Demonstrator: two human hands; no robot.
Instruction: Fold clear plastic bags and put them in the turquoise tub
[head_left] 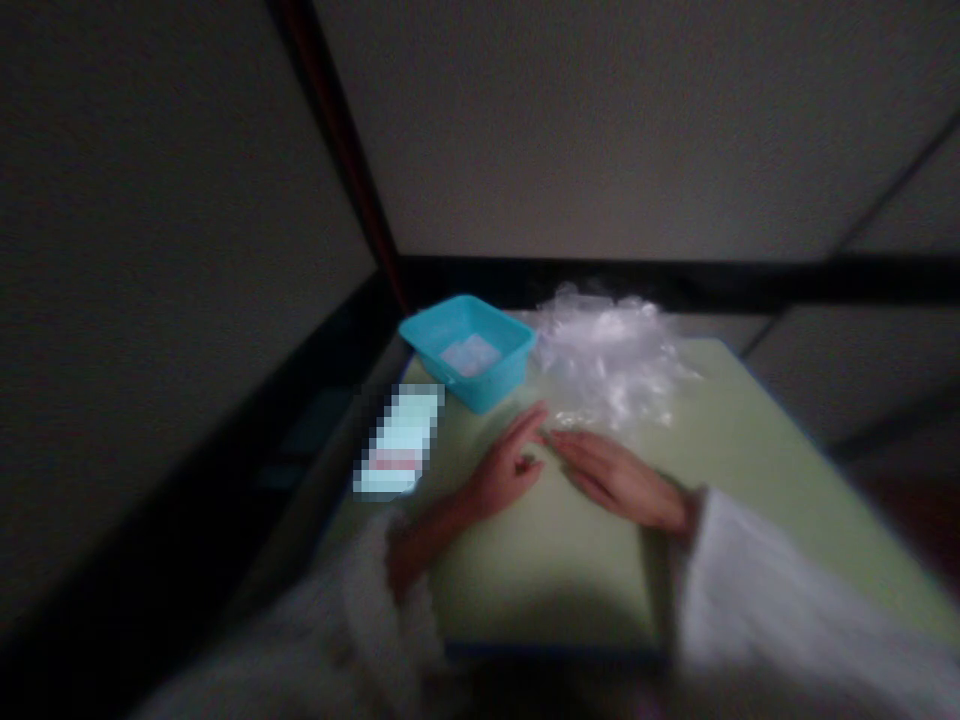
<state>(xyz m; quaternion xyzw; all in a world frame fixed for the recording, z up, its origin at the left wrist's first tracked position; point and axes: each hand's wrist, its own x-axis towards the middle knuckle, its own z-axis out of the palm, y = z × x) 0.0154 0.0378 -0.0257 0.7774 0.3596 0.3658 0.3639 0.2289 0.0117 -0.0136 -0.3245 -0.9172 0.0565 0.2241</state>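
Note:
My left hand (507, 468) is over the middle of the pale green table (555, 560), its fingers stretched out and the thumb apart, with nothing in it. My right hand (615, 477) lies flat, palm down, just to the right, its fingers extended towards the left fingertips; nothing shows in it. Beyond my left hand stands a turquoise plastic basket (491, 388) with some whitish, clear packets (471, 355) on its bottom. A loose heap of clear plastic bags (611, 350) lies beyond my right hand, beside the basket.
A lit, pixelated screen-like rectangle (401, 440) lies at the table's left side, near my left forearm. The table has a blue edge (555, 650). Behind it rises a grey wall (600, 150) with a dark band along its bottom. The picture is dim and blurred.

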